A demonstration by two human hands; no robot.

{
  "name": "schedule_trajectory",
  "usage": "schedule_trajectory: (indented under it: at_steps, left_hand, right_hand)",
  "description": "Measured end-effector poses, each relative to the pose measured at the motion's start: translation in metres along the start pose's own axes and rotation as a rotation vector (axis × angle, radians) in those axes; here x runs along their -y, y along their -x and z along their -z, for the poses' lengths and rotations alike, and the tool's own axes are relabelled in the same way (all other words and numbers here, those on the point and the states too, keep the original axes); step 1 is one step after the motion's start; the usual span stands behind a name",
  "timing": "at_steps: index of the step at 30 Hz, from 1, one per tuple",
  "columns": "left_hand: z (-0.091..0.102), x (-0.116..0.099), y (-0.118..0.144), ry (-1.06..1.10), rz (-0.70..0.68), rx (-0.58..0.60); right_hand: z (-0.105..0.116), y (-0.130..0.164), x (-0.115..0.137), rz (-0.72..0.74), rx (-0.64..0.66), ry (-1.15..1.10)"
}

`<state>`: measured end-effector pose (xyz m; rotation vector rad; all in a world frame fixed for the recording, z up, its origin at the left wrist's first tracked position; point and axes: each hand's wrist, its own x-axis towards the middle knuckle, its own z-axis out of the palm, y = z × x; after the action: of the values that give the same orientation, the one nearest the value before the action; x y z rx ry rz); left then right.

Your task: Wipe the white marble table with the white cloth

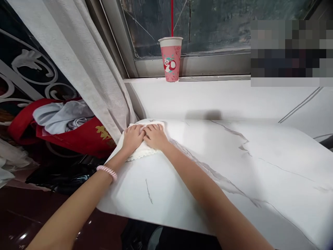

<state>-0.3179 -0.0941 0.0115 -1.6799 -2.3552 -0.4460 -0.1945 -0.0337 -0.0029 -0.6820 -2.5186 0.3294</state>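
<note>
A white cloth [142, 152] lies at the far left corner of a white marble table [234, 166]. My left hand [132, 137] and my right hand [155, 136] press flat on top of it, side by side with fingers touching. Both palms face down and cover most of the cloth. A pink hair tie sits around my left wrist.
A pink paper cup [171, 59] with a red straw stands on the window sill [221, 97] behind the table. A grey curtain [85, 66] hangs at the left, touching the table's corner. A red bag [78, 137] holding grey clothing lies left of the table above the dark floor.
</note>
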Motion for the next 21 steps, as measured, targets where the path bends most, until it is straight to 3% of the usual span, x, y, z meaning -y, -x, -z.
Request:
schedule_trajectory:
  at_steps: [6, 11, 16, 21]
  left_hand:
    - [-0.023, -0.029, -0.050, 0.038, -0.062, 0.030]
    - [-0.039, -0.062, -0.073, 0.069, -0.118, 0.026]
    - [-0.048, -0.089, -0.070, 0.033, -0.175, 0.017]
    - [-0.041, -0.101, -0.047, 0.062, -0.197, 0.015]
  right_hand:
    - [0.007, -0.013, -0.045, -0.105, -0.053, 0.025]
    - [0.023, -0.008, -0.079, -0.179, -0.080, 0.055]
    - [0.039, 0.008, -0.096, -0.207, -0.079, 0.075]
    - [0.044, 0.031, -0.086, -0.195, -0.097, 0.180]
